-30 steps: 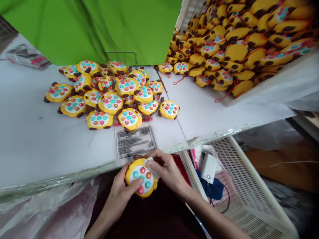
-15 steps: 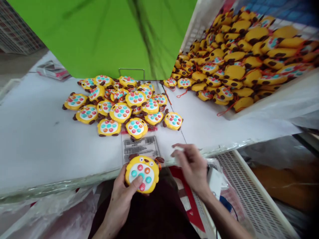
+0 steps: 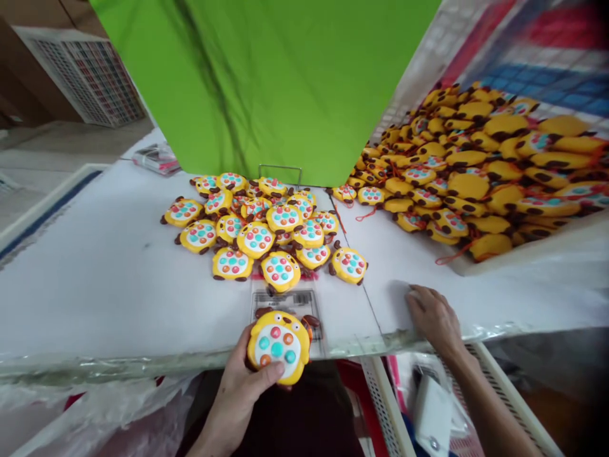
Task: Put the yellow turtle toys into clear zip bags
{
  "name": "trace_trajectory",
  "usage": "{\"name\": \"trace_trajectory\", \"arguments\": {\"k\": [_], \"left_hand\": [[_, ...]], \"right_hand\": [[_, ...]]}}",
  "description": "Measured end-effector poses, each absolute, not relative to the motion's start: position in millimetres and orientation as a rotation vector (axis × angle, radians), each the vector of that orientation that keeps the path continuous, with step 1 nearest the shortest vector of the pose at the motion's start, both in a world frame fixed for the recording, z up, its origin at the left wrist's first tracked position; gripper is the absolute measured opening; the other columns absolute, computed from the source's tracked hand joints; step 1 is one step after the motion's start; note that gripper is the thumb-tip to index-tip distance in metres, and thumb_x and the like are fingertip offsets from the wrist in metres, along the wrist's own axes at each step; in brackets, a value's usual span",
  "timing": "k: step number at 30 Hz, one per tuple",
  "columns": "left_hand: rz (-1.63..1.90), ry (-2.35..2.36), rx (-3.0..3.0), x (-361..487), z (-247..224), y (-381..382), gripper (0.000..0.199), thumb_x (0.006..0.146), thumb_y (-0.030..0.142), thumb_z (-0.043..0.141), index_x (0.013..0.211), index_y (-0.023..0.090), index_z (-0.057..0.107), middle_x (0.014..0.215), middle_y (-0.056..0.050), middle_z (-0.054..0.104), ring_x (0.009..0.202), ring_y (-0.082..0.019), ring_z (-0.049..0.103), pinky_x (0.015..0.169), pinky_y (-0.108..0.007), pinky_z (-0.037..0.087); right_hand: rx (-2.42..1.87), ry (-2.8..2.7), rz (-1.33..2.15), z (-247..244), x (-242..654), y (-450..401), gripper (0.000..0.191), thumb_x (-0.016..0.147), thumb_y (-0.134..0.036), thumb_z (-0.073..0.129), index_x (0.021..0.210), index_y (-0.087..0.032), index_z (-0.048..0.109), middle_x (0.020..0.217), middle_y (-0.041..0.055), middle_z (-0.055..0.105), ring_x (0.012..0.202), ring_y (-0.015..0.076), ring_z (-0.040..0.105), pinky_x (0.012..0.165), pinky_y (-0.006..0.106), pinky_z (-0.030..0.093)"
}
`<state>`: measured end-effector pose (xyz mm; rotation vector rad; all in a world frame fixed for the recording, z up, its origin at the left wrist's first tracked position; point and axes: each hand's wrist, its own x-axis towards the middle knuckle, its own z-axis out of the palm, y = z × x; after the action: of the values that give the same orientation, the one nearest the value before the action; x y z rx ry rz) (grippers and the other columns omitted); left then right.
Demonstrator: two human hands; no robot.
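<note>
My left hand (image 3: 240,393) grips a yellow bear-shaped pop toy (image 3: 277,344) with coloured buttons on a white face, held at the near edge of the white table (image 3: 95,298). My right hand (image 3: 434,317) rests on the table edge to the right, fingers curled down, apart from the toy; what is under the fingertips is hidden. A pile of the same yellow toys (image 3: 266,228) lies on the table beyond the held one. A printed label sheet (image 3: 291,303) lies flat between the pile and the held toy.
A white crate (image 3: 499,165) heaped with several more yellow toys lies tipped at the right. A green panel (image 3: 285,82) stands behind the pile. A white slatted basket (image 3: 495,387) with a small white device (image 3: 431,412) sits below the table at the right. Plastic film hangs at the table's front.
My right hand left the toy and moved right and away onto the table edge. The left hand kept the toy and lifted it toward the table edge. The view tilted up.
</note>
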<state>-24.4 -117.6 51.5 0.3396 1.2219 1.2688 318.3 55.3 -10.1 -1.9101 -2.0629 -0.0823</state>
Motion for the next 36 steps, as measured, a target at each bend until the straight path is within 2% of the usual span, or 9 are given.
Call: {"name": "trace_trajectory", "arguments": {"k": [3,6,9,11,16,22,27,32,36], "left_hand": [[1.293,1.22,0.337,-24.6,50.3,-112.9,0.065,0.053,0.031,0.079,0.11,0.018,0.051,0.087,-0.007,0.068,0.075,-0.025,0.064,0.052,-0.029,0.052],[1.324,1.189,0.343,-24.4,49.2,-107.3,0.068,0.053,0.031,0.08,0.112,0.017,0.049,0.091,-0.008,0.067,0.077,-0.025,0.064,0.053,-0.028,0.051],[1.382,1.127,0.284,-22.8,50.1,-100.8,0.057,0.066,0.039,0.072,0.113,0.018,0.048,0.1,-0.01,0.065,0.085,-0.026,0.063,0.059,-0.03,0.052],[1.419,1.077,0.237,-22.2,50.6,-97.1,0.047,0.076,0.04,0.063,0.115,0.019,0.047,0.107,-0.01,0.063,0.094,-0.025,0.061,0.07,-0.031,0.052],[1.448,1.043,0.248,-26.8,46.9,-94.8,0.037,0.082,0.033,0.059,0.115,0.021,0.048,0.111,-0.007,0.062,0.102,-0.022,0.058,0.079,-0.029,0.05],[1.458,0.981,0.185,-24.1,46.8,-97.4,0.037,0.084,0.041,0.053,0.114,0.019,0.052,0.111,-0.009,0.062,0.1,-0.024,0.058,0.077,-0.031,0.051],[1.403,0.915,0.131,-25.3,50.2,-97.9,0.044,0.082,0.047,0.052,0.115,0.018,0.053,0.108,-0.011,0.063,0.09,-0.026,0.062,0.068,-0.034,0.053],[1.447,0.958,0.13,-30.1,49.7,-100.5,0.052,0.08,0.049,0.054,0.123,0.021,0.048,0.115,-0.011,0.061,0.1,-0.028,0.059,0.076,-0.036,0.051],[1.379,1.21,0.354,-29.3,52.7,-98.6,0.064,0.066,0.033,0.072,0.122,0.019,0.048,0.111,-0.01,0.063,0.098,-0.027,0.059,0.08,-0.032,0.05]], "right_hand": [[-1.796,-2.083,-0.176,11.0,305.3,46.9,0.055,0.082,-0.053,0.035,0.112,-0.013,0.056,0.116,0.0193,0.054,0.104,0.0352,0.051,0.082,0.048,0.044],[-1.721,-1.862,-0.16,49.6,268.0,21.6,0.056,0.08,-0.059,0.041,0.116,-0.019,0.054,0.127,0.0168,0.048,0.101,0.035,0.054,0.071,0.046,0.049],[-1.538,-1.875,0.41,72.4,212.6,-14.2,0.041,0.08,-0.051,0.049,0.11,-0.025,0.056,0.106,0.0112,0.063,0.079,0.0262,0.064,0.052,0.033,0.051],[-1.38,-1.89,0.86,70.9,173.7,-34.5,0.033,0.085,-0.044,0.048,0.111,-0.026,0.056,0.095,0.008,0.068,0.08,0.0235,0.065,0.062,0.033,0.055],[-1.192,-1.56,1.519,49.2,119.6,-55.6,0.038,0.088,-0.04,0.047,0.122,-0.022,0.047,0.121,0.0103,0.059,0.108,0.0239,0.057,0.084,0.036,0.052],[-1.158,-1.404,1.601,44.3,109.7,-52.6,0.053,0.082,-0.04,0.058,0.127,-0.019,0.039,0.123,0.0121,0.055,0.109,0.0252,0.055,0.083,0.035,0.052],[-1.163,-1.409,1.571,44.5,96.8,-47.4,0.039,0.081,-0.037,0.06,0.113,-0.016,0.048,0.105,0.0085,0.062,0.095,0.0227,0.06,0.076,0.031,0.053],[-1.117,-1.358,1.661,41.8,92.2,-44.8,0.034,0.08,-0.036,0.062,0.106,-0.018,0.05,0.098,0.0053,0.062,0.089,0.0204,0.061,0.071,0.028,0.053],[-1.164,-1.283,1.613,42.0,83.1,-49.0,0.03,0.081,-0.037,0.06,0.1,-0.017,0.049,0.092,0.0047,0.061,0.083,0.0192,0.061,0.07,0.029,0.053]]}}
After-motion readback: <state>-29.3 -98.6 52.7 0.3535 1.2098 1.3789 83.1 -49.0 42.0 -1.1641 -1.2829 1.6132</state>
